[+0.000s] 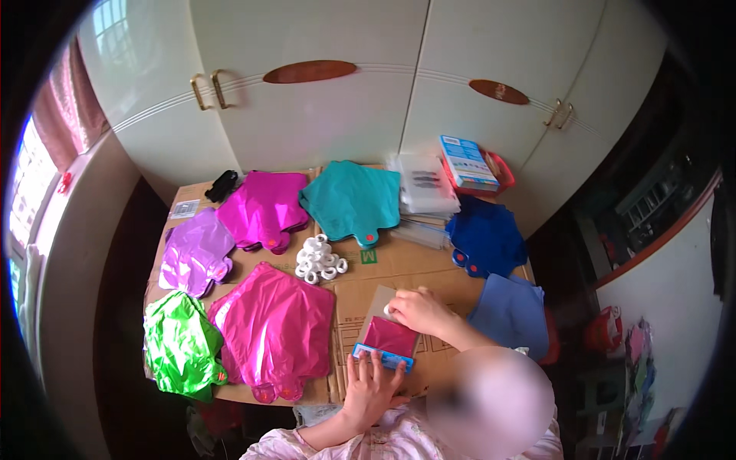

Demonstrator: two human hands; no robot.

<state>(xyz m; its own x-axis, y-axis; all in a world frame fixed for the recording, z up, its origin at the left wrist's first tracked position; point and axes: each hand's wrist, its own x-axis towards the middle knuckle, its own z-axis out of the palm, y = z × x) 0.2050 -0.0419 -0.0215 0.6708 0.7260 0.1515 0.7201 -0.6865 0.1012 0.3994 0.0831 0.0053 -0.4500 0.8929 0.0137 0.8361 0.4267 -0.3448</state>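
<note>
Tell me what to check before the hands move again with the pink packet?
1. Left hand presses flat on the packet's blue end: ok.
2. Right hand is at the top of the pink packet: ok.
3. Something small and white is between the right fingers; what it is: cannot tell.
4. Pile of white rings lies within the cardboard table top, apart from both hands: ok.
5. Packet lies fully on the table: ok.
6. Packet sealed or open: cannot tell.
</note>
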